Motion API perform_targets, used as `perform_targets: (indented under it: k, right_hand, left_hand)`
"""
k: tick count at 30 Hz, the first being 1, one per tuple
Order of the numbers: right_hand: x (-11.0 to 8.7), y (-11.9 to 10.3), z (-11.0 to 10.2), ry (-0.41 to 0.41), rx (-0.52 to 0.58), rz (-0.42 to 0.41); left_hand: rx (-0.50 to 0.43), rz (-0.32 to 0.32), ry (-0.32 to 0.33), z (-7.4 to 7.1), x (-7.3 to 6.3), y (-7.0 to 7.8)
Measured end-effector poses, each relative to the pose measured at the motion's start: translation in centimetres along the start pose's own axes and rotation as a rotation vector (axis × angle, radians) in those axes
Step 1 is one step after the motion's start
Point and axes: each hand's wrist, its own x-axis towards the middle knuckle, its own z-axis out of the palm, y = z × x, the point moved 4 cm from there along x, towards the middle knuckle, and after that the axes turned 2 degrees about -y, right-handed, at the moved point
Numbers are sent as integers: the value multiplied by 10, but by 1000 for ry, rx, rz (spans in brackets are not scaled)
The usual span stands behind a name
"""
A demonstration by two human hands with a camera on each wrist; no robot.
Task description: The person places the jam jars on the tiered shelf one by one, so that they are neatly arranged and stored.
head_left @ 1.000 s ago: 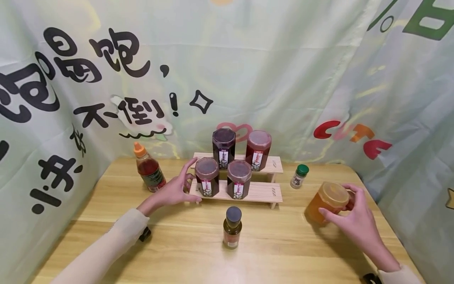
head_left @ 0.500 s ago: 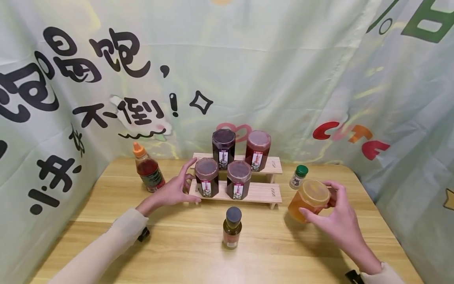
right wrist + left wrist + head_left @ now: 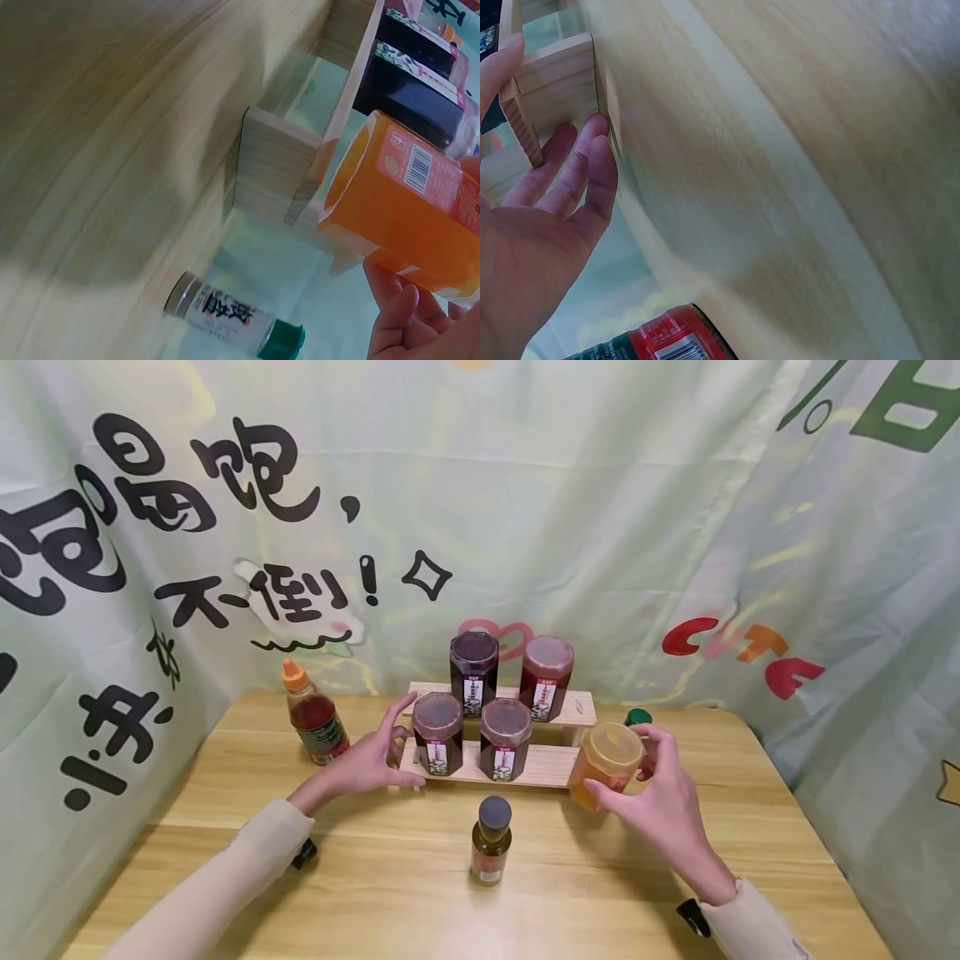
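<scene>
In the head view my right hand (image 3: 663,806) grips an octagonal jar of amber honey (image 3: 603,764) with a yellowish lid. It is held tilted at the right end of the lower step of a small two-step wooden rack (image 3: 551,766). The right wrist view shows the jar's orange label (image 3: 442,176) with a barcode, and its base hangs clear of the table. My left hand (image 3: 367,764) holds the rack's left end, the thumb at the front edge and the fingers round the side. On the lower step stand two dark jars (image 3: 504,760); a purple jar (image 3: 474,664) and a red jar (image 3: 546,672) occupy the upper one.
A squeeze bottle with an orange cap (image 3: 318,727) stands left of the rack. In front of it is a small dark-capped bottle (image 3: 491,852). A green-capped shaker (image 3: 232,315) is behind my right hand. Printed cloth hangs behind the table.
My right hand has carried the honey jar leftward from the table's right side to the rack's right end, now partly covering the shaker. My left hand has stayed at the rack.
</scene>
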Motion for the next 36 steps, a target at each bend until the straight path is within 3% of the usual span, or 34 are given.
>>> perform_targets:
  k: [14,17,20,22,24,36]
  right_hand:
    - [16,-9,31,-39,12,19]
    - [20,-14,33,-64,9,26]
    - [25,-17,34,-90,7,50]
    - [27,-18,35,-104,14,67]
    - [29,-18,37,-116,22,83]
    - [35,-14,42,-171,80,91]
  left_hand:
    - [-3,9,1,-1,-1,1]
    - [-2,3,-6,-2,-3,14]
    - [-1,0,-6,-2,-2,16]
    - [3,6,-4,-3,-2,15]
    - [6,10,0,-2,1,3]
    - [11,0,-15,-3,1,1]
